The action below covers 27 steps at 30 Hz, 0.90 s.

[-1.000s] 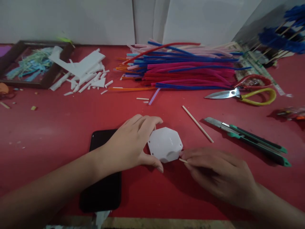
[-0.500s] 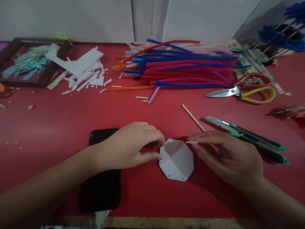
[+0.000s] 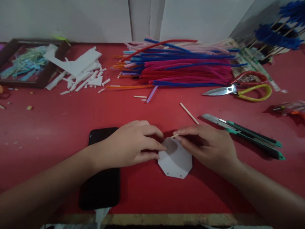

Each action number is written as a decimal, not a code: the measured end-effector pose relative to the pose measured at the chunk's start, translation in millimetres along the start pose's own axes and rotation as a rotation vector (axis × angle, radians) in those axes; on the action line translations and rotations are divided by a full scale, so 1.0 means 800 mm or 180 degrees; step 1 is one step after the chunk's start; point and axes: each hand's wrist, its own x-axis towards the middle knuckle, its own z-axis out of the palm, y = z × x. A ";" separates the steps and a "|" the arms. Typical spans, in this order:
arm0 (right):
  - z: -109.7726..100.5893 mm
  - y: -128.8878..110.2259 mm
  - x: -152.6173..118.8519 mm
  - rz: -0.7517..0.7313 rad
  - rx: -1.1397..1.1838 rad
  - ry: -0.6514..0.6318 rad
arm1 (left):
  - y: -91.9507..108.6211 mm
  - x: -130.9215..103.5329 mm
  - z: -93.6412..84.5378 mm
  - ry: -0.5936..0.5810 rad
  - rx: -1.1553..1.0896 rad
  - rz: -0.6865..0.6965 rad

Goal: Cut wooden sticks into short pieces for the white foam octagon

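A white octagonal card (image 3: 177,162) lies on the red tabletop, two small holes showing near its front edge. My left hand (image 3: 135,144) reaches over the phone, with thumb and fingertips holding the card's left edge. Between the thumb and fingers of my right hand (image 3: 207,143) is a short, thin wooden stick (image 3: 174,135). Its tip is at the card's back edge; whether it sits in a hole there I cannot tell. Another wooden stick (image 3: 189,113) lies just beyond my right hand.
A black phone (image 3: 102,190) lies under my left wrist. To the right are a green-and-black box cutter (image 3: 252,136) and scissors (image 3: 220,91). Pipe cleaners (image 3: 186,66) pile up at the back, beside white scraps (image 3: 81,68) and a brown frame (image 3: 38,83).
My right hand has moved left with the wooden stick, bringing it to the card's back edge. A left fingertip now reaches further onto the card. The view has shifted slightly.
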 end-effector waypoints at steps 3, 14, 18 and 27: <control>0.001 -0.001 -0.001 -0.0102 -0.0121 0.0028 | 0.001 0.001 -0.001 -0.0053 0.0026 -0.0006; 0.004 -0.004 -0.003 -0.0162 -0.0210 0.0025 | -0.001 0.004 -0.004 -0.0217 -0.0076 -0.0086; 0.005 -0.005 -0.004 -0.0258 -0.0279 0.0053 | -0.001 0.004 -0.004 -0.0262 -0.0077 -0.0122; 0.005 -0.005 -0.003 -0.0332 -0.0239 0.0071 | -0.001 0.004 -0.004 -0.0251 -0.0038 -0.0090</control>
